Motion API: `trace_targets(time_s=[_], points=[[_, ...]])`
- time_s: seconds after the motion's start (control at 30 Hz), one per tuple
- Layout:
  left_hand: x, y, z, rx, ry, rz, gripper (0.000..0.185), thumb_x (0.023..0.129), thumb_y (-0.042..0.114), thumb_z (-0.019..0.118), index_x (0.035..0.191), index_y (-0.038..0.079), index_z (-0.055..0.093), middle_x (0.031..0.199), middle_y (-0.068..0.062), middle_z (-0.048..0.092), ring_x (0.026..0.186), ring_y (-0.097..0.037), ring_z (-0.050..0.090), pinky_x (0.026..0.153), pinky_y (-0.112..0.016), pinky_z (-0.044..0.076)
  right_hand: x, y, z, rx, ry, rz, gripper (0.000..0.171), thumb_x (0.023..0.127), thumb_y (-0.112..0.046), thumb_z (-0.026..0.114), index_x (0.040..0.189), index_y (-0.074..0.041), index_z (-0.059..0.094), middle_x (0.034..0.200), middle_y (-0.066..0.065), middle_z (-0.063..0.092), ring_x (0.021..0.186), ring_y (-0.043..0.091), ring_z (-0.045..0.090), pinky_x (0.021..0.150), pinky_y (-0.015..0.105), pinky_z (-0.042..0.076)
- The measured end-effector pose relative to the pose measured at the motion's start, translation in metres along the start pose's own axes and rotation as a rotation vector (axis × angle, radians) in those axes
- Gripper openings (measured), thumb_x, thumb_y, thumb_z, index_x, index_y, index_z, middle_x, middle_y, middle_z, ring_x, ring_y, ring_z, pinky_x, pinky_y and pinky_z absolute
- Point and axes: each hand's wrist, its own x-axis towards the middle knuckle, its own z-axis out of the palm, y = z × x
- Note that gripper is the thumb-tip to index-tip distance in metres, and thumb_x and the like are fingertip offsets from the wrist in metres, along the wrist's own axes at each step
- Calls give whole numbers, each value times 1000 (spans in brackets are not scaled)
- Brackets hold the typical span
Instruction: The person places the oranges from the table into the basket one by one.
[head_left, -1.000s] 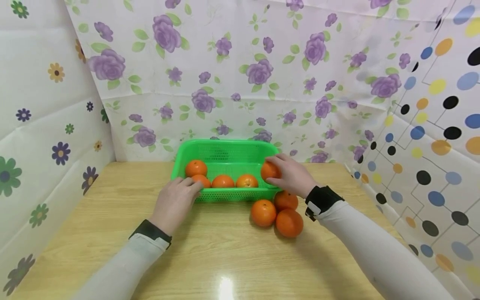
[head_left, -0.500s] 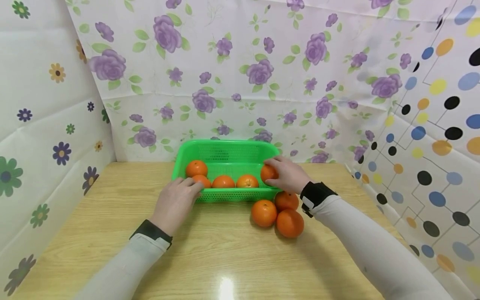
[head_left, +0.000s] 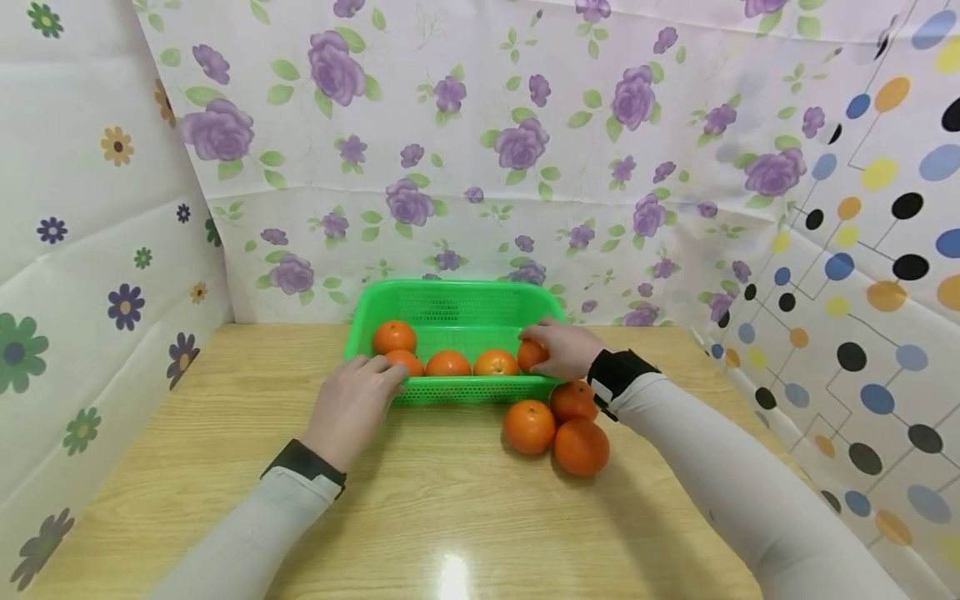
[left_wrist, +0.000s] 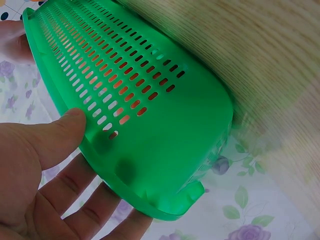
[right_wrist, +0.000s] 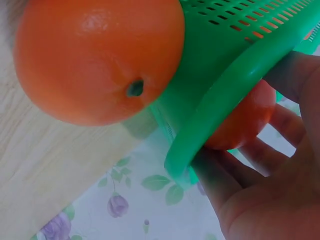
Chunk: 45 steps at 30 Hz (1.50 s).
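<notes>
A green perforated plastic basket (head_left: 465,389) stands on the table. My left hand (head_left: 352,408) grips its front-left rim; in the left wrist view the thumb lies on the outer wall (left_wrist: 165,120) and the other fingers reach over the rim. My right hand (head_left: 572,348) holds an orange (head_left: 531,355) inside the basket's right end, low near the front wall. In the right wrist view that orange (right_wrist: 250,117) shows partly behind the rim, with fingers around it. Several other oranges (head_left: 448,364) lie in the basket, along the front and at the left.
Three oranges (head_left: 529,427) sit close together on the wooden table (head_left: 420,500), just outside the basket's front-right corner, below my right wrist. A floral cloth (head_left: 465,167) hangs behind the basket, and patterned cloths flank both sides.
My right hand has moved slightly left and down with the orange, lowering it deeper into the basket beside the front row. The left hand keeps its place on the rim.
</notes>
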Motion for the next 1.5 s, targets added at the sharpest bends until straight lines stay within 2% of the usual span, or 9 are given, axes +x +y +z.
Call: trace_targets(time_s=[0.23,0.63,1.0,1.3,1.5], points=[[1,0,2,6,1,3,24,80,12,85,95,17,68,92,-1,69,76,-26,55,68,-37,49,5,0,0,1,-44,3,52,91,-17,77,138,-10,59,135,18,54,108,31,60,94,45,50],[0,1,-1,-2,-12,-20,24,82,14,84,101,19,71,94,0,69,79,-26,57,71,-38,50,19,10,13,-10,-65,-23,46,90,-17,77,133,-11,62,127,16,58,108,30,59,95,45,49],[0,1,-2,1,-7,-13,23,82,14,83,101,18,71,94,1,68,80,-26,57,72,-39,50,26,19,23,-18,-46,-41,44,90,-19,78,130,-10,64,122,13,61,108,30,60,97,46,49],[-2,1,-1,-2,-6,-15,22,83,14,83,100,19,71,93,1,68,81,-26,57,72,-40,51,26,25,28,-4,-47,-55,50,90,-21,78,136,-11,61,133,15,59,120,33,58,101,47,47],[-1,1,-2,-2,-5,-17,22,82,14,84,100,18,71,93,1,67,80,-26,57,70,-40,51,20,22,23,33,-31,-72,47,92,-19,76,136,-10,61,130,14,59,115,30,59,99,45,48]])
